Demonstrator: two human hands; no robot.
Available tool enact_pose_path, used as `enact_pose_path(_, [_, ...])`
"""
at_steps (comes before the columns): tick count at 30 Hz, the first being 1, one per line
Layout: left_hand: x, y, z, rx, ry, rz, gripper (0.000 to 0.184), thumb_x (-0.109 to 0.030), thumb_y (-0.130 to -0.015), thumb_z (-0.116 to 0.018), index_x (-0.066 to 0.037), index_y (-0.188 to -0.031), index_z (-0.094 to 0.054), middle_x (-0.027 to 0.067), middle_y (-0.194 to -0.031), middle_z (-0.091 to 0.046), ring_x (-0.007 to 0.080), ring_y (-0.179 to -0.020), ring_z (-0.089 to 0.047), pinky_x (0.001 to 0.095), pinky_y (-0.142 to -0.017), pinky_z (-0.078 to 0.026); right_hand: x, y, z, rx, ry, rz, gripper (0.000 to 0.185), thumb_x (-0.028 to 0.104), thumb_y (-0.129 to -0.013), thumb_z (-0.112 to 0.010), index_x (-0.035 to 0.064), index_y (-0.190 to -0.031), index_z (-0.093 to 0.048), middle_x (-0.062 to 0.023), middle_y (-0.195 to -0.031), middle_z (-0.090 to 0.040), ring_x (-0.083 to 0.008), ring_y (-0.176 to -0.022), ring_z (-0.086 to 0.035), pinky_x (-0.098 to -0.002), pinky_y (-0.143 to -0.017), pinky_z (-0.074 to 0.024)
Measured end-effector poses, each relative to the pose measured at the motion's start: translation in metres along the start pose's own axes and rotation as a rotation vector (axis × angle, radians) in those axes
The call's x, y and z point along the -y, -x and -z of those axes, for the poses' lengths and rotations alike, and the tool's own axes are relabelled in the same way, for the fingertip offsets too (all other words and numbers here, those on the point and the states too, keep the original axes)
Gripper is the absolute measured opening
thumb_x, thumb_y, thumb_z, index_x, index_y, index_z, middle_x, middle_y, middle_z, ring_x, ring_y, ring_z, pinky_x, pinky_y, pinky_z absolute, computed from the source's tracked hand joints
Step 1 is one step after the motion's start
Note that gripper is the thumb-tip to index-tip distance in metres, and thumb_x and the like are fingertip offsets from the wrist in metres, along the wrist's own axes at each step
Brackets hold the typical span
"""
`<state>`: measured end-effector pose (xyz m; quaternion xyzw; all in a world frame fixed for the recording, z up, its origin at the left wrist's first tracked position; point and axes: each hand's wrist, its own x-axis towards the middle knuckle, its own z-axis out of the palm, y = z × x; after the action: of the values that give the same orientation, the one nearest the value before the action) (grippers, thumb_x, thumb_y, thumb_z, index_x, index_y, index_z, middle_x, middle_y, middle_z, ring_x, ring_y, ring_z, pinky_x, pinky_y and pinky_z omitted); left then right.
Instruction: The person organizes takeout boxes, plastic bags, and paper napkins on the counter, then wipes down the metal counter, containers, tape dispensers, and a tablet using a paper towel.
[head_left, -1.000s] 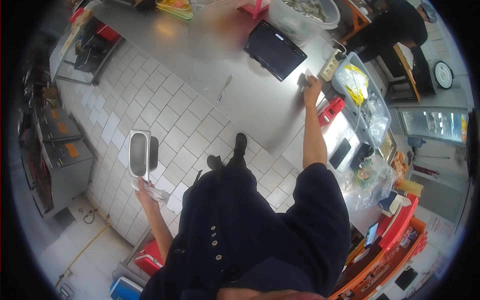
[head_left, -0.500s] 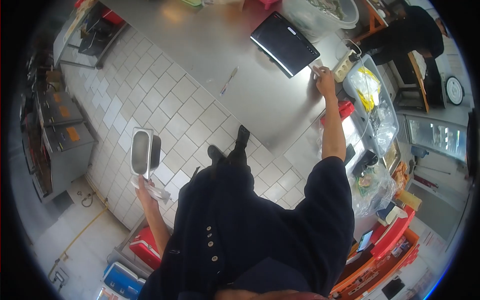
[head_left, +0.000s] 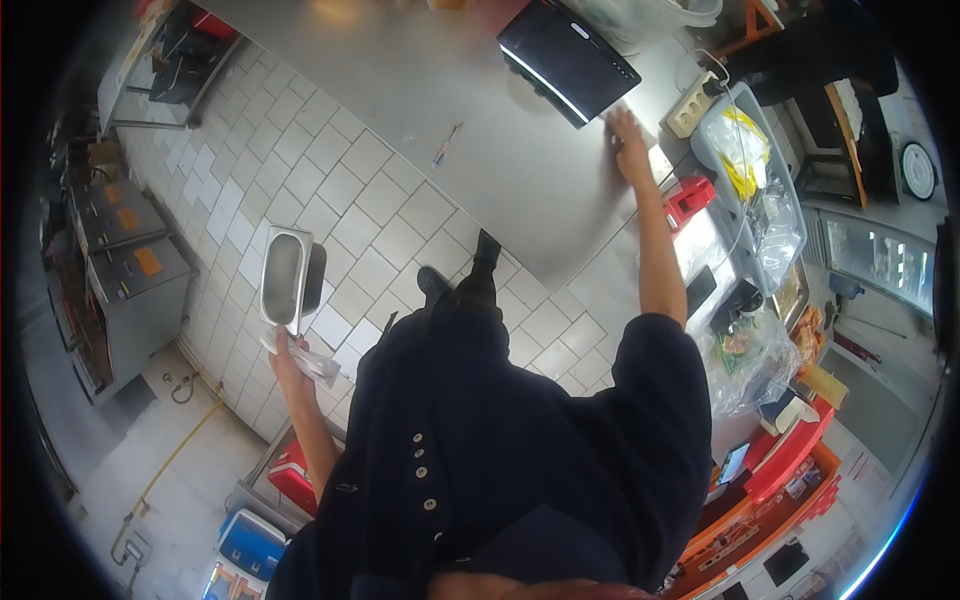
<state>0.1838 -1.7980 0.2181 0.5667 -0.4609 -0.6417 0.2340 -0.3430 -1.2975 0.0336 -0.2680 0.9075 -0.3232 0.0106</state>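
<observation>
My left hand [head_left: 289, 362] grips a small, deep steel food pan [head_left: 284, 278] by its near end, holding it over the floor. A crumpled white sheet [head_left: 313, 363], perhaps plastic or paper, is in the same hand. My right hand [head_left: 628, 140] lies on the steel table with its fingers stretched out. They reach beside the near right corner of a black flat appliance [head_left: 568, 62], which has a silver front strip and small buttons. A pen-like stick [head_left: 447, 146] lies by the table's left edge.
Right of my arm are a white power strip [head_left: 690, 108], a red object [head_left: 690, 202] and a grey tub [head_left: 776, 230] of plastic bags. A clear container [head_left: 650, 18] stands behind the appliance. The steel table [head_left: 480, 190] borders tiled floor. Another person in dark clothing [head_left: 830, 50] is at upper right.
My right hand has shifted slightly left along the appliance's corner; its fingers are now stretched out, and the pale thing at them no longer shows. The view has tilted slightly. My left hand still holds the pan.
</observation>
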Motion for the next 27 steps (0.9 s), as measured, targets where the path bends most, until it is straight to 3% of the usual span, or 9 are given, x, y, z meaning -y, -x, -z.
enact_pose_path(3, [0.008,-0.005,0.003,0.014,0.027,-0.001,0.024,-0.024,-0.096,-0.067,-0.006,-0.106,-0.054,0.0030,-0.084,-0.053,0.0108,-0.066,-0.052,0.0249,-0.056,-0.043,0.066,0.042,-0.027,-0.019,-0.062,-0.020,0.095,-0.017,-0.060,-0.031,0.0122,-0.149,-0.046,-0.0198,-0.160,-0.030,-0.0375,-0.152,-0.015,-0.0509,-0.124,-0.0045])
enact_pose_path(6, [0.016,-0.011,-0.003,0.017,0.071,0.002,0.025,-0.023,-0.096,-0.068,-0.005,-0.107,-0.055,0.0033,-0.085,-0.054,0.0112,-0.066,-0.053,0.0252,-0.056,-0.044,0.184,0.107,-0.104,0.064,-0.048,0.000,0.053,0.001,-0.100,-0.034,0.0056,-0.153,-0.036,-0.0149,-0.164,-0.024,-0.0312,-0.154,-0.013,-0.0466,-0.125,-0.0032])
enact_pose_path(8, [0.023,-0.014,-0.005,0.059,0.081,0.008,0.025,-0.023,-0.096,-0.068,-0.004,-0.108,-0.055,0.0032,-0.086,-0.054,0.0112,-0.066,-0.053,0.0251,-0.056,-0.044,0.256,0.146,-0.161,0.416,-0.886,0.058,0.046,0.000,-0.099,-0.037,0.0067,-0.144,-0.048,-0.0128,-0.159,-0.033,-0.0295,-0.150,-0.023,-0.0438,-0.123,-0.0147])
enact_pose_path(10, [0.019,-0.016,-0.008,0.107,0.071,0.010,0.026,-0.023,-0.096,-0.068,-0.004,-0.109,-0.055,0.0031,-0.087,-0.053,0.0112,-0.066,-0.052,0.0251,-0.056,-0.044,0.311,0.158,-0.142,0.561,-0.562,0.276,0.046,-0.005,-0.093,-0.044,0.0067,-0.136,-0.057,-0.0136,-0.154,-0.042,-0.0312,-0.148,-0.031,-0.0432,-0.122,-0.0231])
enact_pose_path(15, [0.011,-0.021,-0.005,0.058,0.021,0.017,0.029,-0.024,-0.096,-0.068,-0.002,-0.110,-0.054,0.0045,-0.093,-0.053,0.0117,-0.071,-0.052,0.0248,-0.058,-0.045,0.252,0.162,-0.092,-0.238,-0.192,-0.069,0.073,-0.018,-0.070,-0.042,0.0040,-0.138,-0.054,-0.0210,-0.149,-0.046,-0.0370,-0.145,-0.035,-0.0472,-0.121,-0.0242])
enact_pose_path(20, [0.011,-0.033,-0.006,0.126,0.010,-0.013,0.031,-0.026,-0.095,-0.070,-0.003,-0.111,-0.055,0.0044,-0.095,-0.054,0.0123,-0.071,-0.054,0.0248,-0.059,-0.047,0.197,0.225,-0.119,-0.550,0.099,-0.499,0.074,-0.016,-0.074,-0.040,-0.0019,-0.146,-0.044,-0.0229,-0.155,-0.037,-0.0365,-0.149,-0.025,-0.0476,-0.123,-0.0161])
enact_pose_path(22, [0.004,-0.029,-0.021,0.111,0.002,-0.046,0.036,-0.025,-0.095,-0.070,-0.001,-0.116,-0.053,0.0055,-0.101,-0.055,0.0133,-0.077,-0.056,0.0263,-0.062,-0.048,0.253,0.214,-0.148,-0.447,-0.025,-0.341,0.074,-0.015,-0.074,-0.039,-0.0019,-0.147,-0.043,-0.0221,-0.158,-0.033,-0.0350,-0.151,-0.020,-0.0460,-0.123,-0.0137])
enact_pose_path(26, [-0.017,-0.019,-0.069,0.273,-0.048,-0.049,0.032,-0.025,-0.095,-0.070,-0.002,-0.112,-0.055,0.0052,-0.096,-0.056,0.0131,-0.074,-0.057,0.0258,-0.060,-0.048,0.344,0.173,-0.169,0.308,-0.564,0.207,0.073,-0.022,-0.066,-0.039,0.0034,-0.131,-0.059,-0.0195,-0.146,-0.050,-0.0341,-0.145,-0.035,-0.0434,-0.122,-0.0261])
enact_pose_path(27, [-0.025,-0.012,-0.086,0.335,-0.059,-0.070,0.029,-0.025,-0.095,-0.070,-0.003,-0.109,-0.056,0.0046,-0.092,-0.057,0.0127,-0.070,-0.056,0.0255,-0.059,-0.048,0.355,0.171,-0.154,0.294,-0.563,0.204,0.073,-0.022,-0.066,-0.039,0.0034,-0.131,-0.059,-0.0195,-0.146,-0.050,-0.0341,-0.145,-0.035,-0.0434,-0.122,-0.0261])
